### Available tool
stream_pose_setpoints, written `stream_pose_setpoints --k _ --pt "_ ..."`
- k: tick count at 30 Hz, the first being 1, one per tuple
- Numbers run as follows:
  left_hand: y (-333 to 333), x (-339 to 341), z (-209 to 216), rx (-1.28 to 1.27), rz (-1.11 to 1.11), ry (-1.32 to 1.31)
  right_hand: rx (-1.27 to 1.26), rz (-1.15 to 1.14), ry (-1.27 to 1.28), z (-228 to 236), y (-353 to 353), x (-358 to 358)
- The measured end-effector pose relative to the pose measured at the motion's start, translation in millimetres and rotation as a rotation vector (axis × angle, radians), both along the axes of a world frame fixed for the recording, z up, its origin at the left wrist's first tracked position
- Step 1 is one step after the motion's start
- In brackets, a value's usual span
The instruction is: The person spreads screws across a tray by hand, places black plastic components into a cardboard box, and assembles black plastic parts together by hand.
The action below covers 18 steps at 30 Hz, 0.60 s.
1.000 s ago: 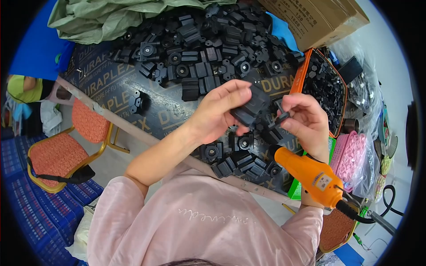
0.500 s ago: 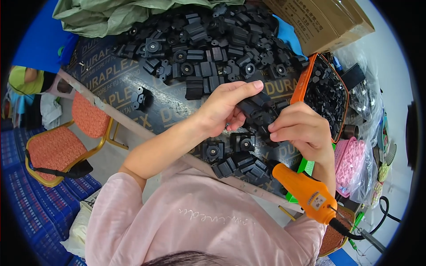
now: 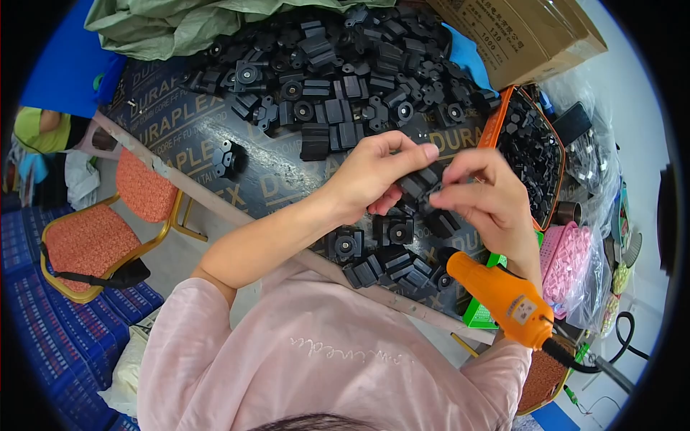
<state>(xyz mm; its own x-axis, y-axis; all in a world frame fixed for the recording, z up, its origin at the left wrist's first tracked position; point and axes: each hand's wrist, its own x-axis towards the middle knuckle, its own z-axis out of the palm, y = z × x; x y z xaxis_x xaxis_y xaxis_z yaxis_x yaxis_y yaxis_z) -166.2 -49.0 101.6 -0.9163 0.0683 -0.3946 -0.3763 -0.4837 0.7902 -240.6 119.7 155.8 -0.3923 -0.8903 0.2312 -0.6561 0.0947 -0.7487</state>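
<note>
My left hand (image 3: pixel 377 172) is closed around a black plastic part (image 3: pixel 419 185), thumb on top and fingers curled beneath. Close beside that part is my right hand (image 3: pixel 492 197), its fingers bent toward the thumb in a pinch. Whatever sits between those fingertips is too small to make out. Below both hands, several black housings with round metal centres (image 3: pixel 346 246) and ribbed black blocks (image 3: pixel 365 271) lie near the table edge. An orange power screwdriver (image 3: pixel 499 294) hangs over the right forearm, its dark tip pointing at the table.
A large heap of black parts (image 3: pixel 330 111) covers the far table (image 3: pixel 251 183). At the right stand an orange-rimmed bin (image 3: pixel 492 129) of small black pieces, a cardboard box (image 3: pixel 528 39), a green tray (image 3: pixel 478 312) and a pink basket (image 3: pixel 564 266). Orange chairs (image 3: pixel 93 244) stand left.
My right hand has lifted slightly up and away from the black part, its fingers opening a little. The screwdriver has swung slightly right and down. My left hand keeps its hold.
</note>
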Motion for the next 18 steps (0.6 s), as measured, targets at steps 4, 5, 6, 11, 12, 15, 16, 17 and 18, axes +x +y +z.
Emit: stream_pose_setpoints --k 4,5,6,11,12,15,16,17,18 --pt "7 1 -4 0.0 0.023 0.041 -0.019 -0.098 0.099 -5 -5 -3" --pt "8 1 -5 -0.046 0.027 0.078 -0.026 -0.152 -0.116 -14 -1 -4" --pt "10 2 -5 -0.092 0.029 0.115 -0.041 -0.124 -0.474 -19 0 -5" --pt "12 5 -9 -0.252 0.014 0.223 -0.029 -0.078 -0.741 -26 0 -17" --pt "13 2 -17 -0.35 0.055 0.35 -0.029 -0.076 -0.742 -26 -1 -16" --pt "1 -8 -14 -0.459 -0.009 0.486 -0.127 -0.213 -0.555 -28 -2 -15" --pt "-2 -10 -9 -0.481 -0.065 0.467 -0.129 -0.214 -0.556 -28 -2 -14" --pt "-4 -10 -5 -0.503 -0.121 0.447 -0.153 -0.228 -0.562 -29 -1 -13" --pt "-5 -10 -4 -0.504 -0.122 0.446 -0.177 -0.241 -0.568 -30 0 -11"
